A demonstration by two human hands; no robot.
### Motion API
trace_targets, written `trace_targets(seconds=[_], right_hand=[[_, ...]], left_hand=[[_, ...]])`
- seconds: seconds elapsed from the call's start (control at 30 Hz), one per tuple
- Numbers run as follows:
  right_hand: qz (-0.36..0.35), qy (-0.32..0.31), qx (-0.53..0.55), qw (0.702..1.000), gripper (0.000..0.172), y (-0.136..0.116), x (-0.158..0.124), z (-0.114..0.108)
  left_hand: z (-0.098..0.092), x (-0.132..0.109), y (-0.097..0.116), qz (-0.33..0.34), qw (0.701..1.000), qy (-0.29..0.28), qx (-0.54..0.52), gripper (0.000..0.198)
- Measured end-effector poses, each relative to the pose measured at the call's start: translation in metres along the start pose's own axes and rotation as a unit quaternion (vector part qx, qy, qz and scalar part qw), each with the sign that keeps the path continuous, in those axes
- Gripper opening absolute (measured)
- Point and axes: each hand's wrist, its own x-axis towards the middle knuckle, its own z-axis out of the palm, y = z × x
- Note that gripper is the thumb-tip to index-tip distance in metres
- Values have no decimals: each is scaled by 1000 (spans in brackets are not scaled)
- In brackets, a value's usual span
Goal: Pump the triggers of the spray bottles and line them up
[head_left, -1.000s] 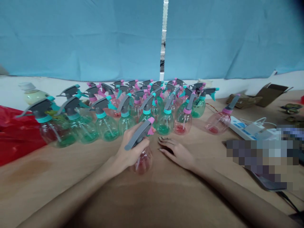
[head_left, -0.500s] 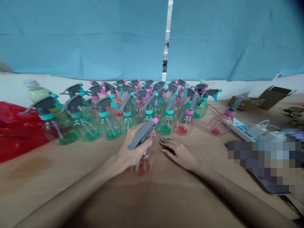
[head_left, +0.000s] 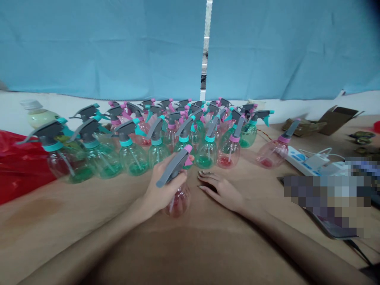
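Observation:
My left hand (head_left: 166,184) is wrapped around the neck of a pink spray bottle (head_left: 179,202) with a grey and pink trigger head. The bottle stands close to upright, its clear pink body partly hidden behind my fingers. To its right, my right hand (head_left: 221,190) rests on the table with fingers extended, holding nothing. Just beyond both hands runs a front row of spray bottles, among them a green one (head_left: 205,156) and a pink one (head_left: 228,155). Another pink spray bottle (head_left: 271,153) stands apart on the right.
More spray bottles crowd behind the front row. At the left lie a red plastic bag (head_left: 23,170) and a white-capped bottle (head_left: 41,115). On the right are a power strip (head_left: 303,162), a partly blurred phone (head_left: 335,229) and a cardboard box (head_left: 338,120). A blue cloth (head_left: 118,51) hangs behind.
The whole view has shifted slightly, so most things appear a little farther left. My left hand keeps its grip on the pink spray bottle, and my right hand stays on the table.

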Motion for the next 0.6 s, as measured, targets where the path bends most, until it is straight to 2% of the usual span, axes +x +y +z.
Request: trace_targets(seconds=[0.13,0.43,0.6], right_hand=[[-3,7,8,1000,37,0,0,0],[-1,0,-1,1000,38,0,0,0],[1,-6,-3,1000,38,-1,0,-1]], left_hand=[[0,0,0,16,999,18,21,15],[1,0,2,21,999,29,14,8],[1,0,1,19,999,25,22,17]])
